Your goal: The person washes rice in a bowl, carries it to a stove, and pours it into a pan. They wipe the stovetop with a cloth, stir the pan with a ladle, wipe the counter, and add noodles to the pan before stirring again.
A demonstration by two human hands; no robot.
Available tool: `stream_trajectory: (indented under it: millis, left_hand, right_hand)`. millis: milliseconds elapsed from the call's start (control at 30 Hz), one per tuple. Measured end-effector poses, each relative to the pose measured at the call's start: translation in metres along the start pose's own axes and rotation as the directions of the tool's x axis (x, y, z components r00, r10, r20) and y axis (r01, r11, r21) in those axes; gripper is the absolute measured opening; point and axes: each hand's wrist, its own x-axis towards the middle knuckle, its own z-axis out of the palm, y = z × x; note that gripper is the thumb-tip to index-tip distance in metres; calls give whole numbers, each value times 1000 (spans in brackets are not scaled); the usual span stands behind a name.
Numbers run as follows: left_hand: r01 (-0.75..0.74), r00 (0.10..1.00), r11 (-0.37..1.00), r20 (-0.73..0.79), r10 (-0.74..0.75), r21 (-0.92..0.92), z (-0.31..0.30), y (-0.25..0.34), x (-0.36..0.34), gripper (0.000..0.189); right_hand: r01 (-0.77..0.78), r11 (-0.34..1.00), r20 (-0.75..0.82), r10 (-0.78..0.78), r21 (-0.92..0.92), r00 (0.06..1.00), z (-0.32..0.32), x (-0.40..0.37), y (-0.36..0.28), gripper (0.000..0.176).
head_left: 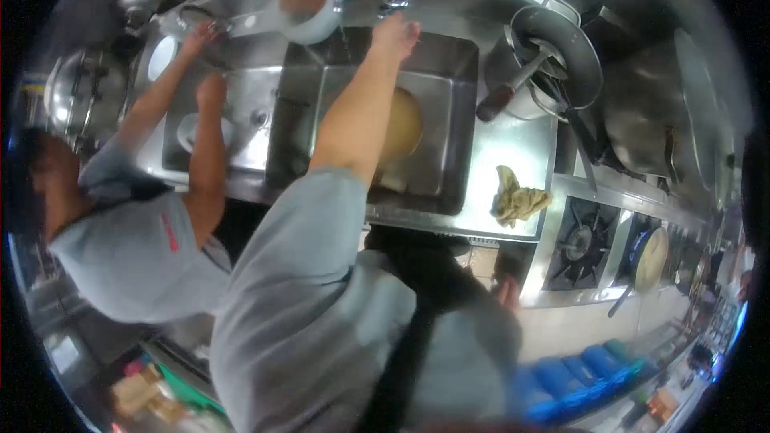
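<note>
My left hand [396,38] reaches across the sink [449,136] to the metal tap [393,6] on the back ledge. Its fingers are closed at the tap handle. A thin stream of water seems to fall left of the hand. Under my forearm, a round yellowish-brown object [405,124] lies in the sink, partly hidden; I cannot make out its kind. My right hand [508,295] hangs low beside my body, mostly hidden and blurred. Nearest it is the counter's front edge, with a crumpled yellowish cloth [517,196] on top.
A co-worker [136,248] stands at the left basin [257,140], both hands over it. A white container with brownish contents [309,20] sits on the back ledge. Right of the sink, a pot [533,104] holds a pan [589,48] and utensils. Gas burners [579,236] lie further right.
</note>
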Motion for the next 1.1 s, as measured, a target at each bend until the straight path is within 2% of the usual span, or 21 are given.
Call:
stream_trajectory:
  millis: [133,167,267,300,400,433,500,533,567,600,667,733,767,800,867,900,967,1000,1033,1067,1100]
  left_hand:
    - [3,999,994,-53,-9,-111,25,4,58,28]
    - [-2,998,990,-64,-7,-139,31,6,72,28]
    - [-23,995,977,-97,3,-213,50,7,103,27]
    - [-20,996,972,-92,-2,-235,52,6,109,27]
    - [79,995,950,83,-56,-301,27,-1,96,29]
    - [171,966,928,242,-91,-330,16,0,91,31]
    - [150,863,989,488,-128,-6,-22,-4,86,37]
    - [147,870,989,476,-126,-8,-29,1,67,37]
    - [179,906,979,371,-203,98,-33,8,39,40]
    - [222,930,955,252,-268,196,-41,15,17,44]
    - [229,938,950,212,-274,213,-65,32,-6,49]
    - [171,968,955,141,-209,241,-79,56,-30,52]
    - [192,969,954,109,-221,231,-90,68,-34,53]
    - [183,972,957,103,-210,225,-102,74,-36,53]
    - [-25,998,924,61,2,382,-123,76,-33,62]
    - [-152,987,932,106,123,329,-124,69,-29,54]
    - [-168,985,927,101,142,336,-112,72,-51,44]
    - [-182,983,920,102,156,347,-98,78,-68,34]
    - [-261,965,803,122,232,535,-79,87,-93,30]
    - [-261,965,804,122,232,535,-69,91,-105,30]
    - [-301,949,699,130,288,649,-61,93,-114,34]
  right_hand:
    - [-2,1000,88,1,11,996,3,-8,11,22]
    - [-185,981,2,185,53,983,3,-9,28,23]
    - [-342,919,-36,356,197,934,6,-7,16,23]
    - [-300,926,-72,324,229,943,11,-8,9,23]
    - [-255,949,-96,276,183,956,34,-11,-29,24]
    - [-238,965,-89,249,111,964,42,-8,-40,24]
    - [-257,949,26,256,186,966,55,9,-14,25]
    - [-300,920,142,271,252,952,60,9,-5,25]
    - [-326,926,211,286,189,935,76,18,-65,26]
    - [-167,973,272,205,-157,940,86,26,-128,26]
    - [82,982,472,8,-168,881,99,48,-88,26]
    - [230,936,512,-64,-266,857,120,69,-101,27]
    - [183,970,529,-71,-161,846,133,78,-121,29]
    - [255,955,568,-128,-151,813,146,94,-106,29]
    - [358,917,620,-179,-176,764,179,107,-156,28]
    - [432,896,629,-280,-99,725,197,114,-166,28]
    - [482,876,669,-351,-13,655,237,126,-200,32]
    - [464,886,700,-325,-11,636,255,129,-226,35]
    - [444,896,728,-298,-10,617,273,132,-252,38]
    - [353,935,725,-265,33,636,298,141,-254,41]
    - [258,963,723,-230,75,651,321,150,-255,45]
